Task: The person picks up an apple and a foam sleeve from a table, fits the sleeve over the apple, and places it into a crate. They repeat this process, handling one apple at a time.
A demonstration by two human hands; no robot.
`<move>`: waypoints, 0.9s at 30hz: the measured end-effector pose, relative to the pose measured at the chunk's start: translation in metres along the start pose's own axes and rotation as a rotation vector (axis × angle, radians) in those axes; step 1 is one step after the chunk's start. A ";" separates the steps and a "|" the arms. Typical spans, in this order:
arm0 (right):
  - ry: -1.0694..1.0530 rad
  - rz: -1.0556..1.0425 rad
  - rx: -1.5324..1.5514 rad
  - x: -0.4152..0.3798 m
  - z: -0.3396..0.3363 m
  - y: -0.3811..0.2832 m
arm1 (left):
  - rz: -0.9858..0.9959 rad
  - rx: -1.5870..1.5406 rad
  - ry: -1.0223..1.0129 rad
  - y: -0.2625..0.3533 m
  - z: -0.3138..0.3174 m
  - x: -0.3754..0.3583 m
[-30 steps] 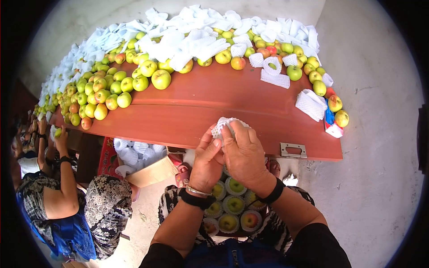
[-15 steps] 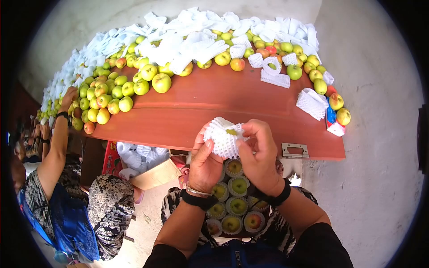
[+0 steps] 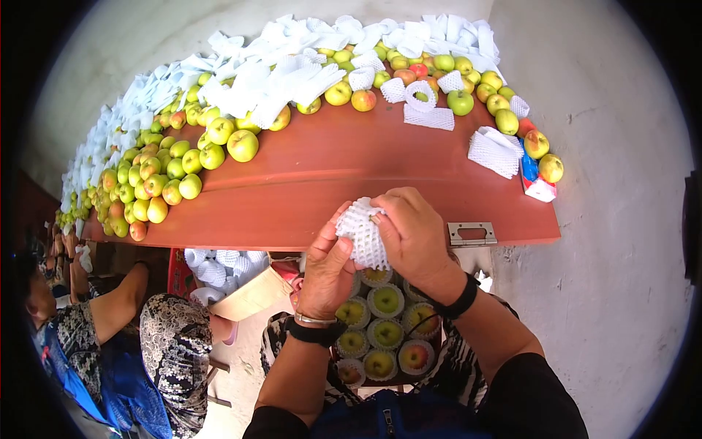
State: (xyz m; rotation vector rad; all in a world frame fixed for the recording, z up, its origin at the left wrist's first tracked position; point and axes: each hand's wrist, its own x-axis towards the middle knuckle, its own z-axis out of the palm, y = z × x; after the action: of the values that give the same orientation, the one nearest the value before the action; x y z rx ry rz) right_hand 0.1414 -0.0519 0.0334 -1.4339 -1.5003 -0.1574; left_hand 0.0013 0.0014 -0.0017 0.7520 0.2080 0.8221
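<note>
A fruit in a white foam net [image 3: 362, 235] is held up between both hands, just beyond the near edge of the red-brown tabletop [image 3: 314, 164]. My left hand [image 3: 327, 267] cups its left side and underside, fingers curled round it. On the upper right, my right hand [image 3: 414, 238] pinches the net near a small opening where a bit of brown stem shows. The net hides most of the fruit. Directly below the hands is a box of netted apples [image 3: 386, 333], set in rows at my lap and partly covered by my forearms.
Loose apples [image 3: 175, 168] are heaped at the tabletop's left and far side, with white foam nets [image 3: 292, 73] piled behind. A metal latch plate [image 3: 472, 233] sits at the near right edge. A co-worker [image 3: 110, 329] sits at left beside a carton of nets [image 3: 252, 289].
My right hand has closed in over the top of the netted fruit, and the green patch in its opening no longer shows. The co-worker's arm has drawn back from the apples. The view has shifted slightly.
</note>
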 end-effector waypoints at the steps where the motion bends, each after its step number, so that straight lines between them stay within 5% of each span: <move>1: 0.043 -0.036 -0.039 -0.003 0.006 0.000 | -0.010 -0.010 0.014 0.000 0.001 0.000; 10: 0.061 -0.079 -0.221 -0.008 0.013 0.002 | -0.016 -0.110 -0.101 -0.009 -0.004 -0.001; 14: -0.024 -0.035 -0.165 -0.009 0.014 -0.001 | -0.020 0.097 0.134 -0.012 -0.004 -0.001; 20: -0.103 0.110 0.073 0.000 0.005 0.008 | -0.015 0.191 0.129 -0.004 -0.001 -0.001; 23: -0.058 0.398 0.381 0.001 0.008 0.011 | -0.043 0.212 0.115 -0.003 -0.002 -0.003; 27: -0.143 0.510 0.468 0.006 0.003 0.013 | -0.059 0.248 0.025 0.002 0.003 -0.003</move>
State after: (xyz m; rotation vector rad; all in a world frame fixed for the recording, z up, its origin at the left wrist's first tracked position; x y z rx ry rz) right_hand 0.1512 -0.0422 0.0295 -1.4044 -1.1329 0.5817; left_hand -0.0006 -0.0015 0.0009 0.9640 0.3578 0.7579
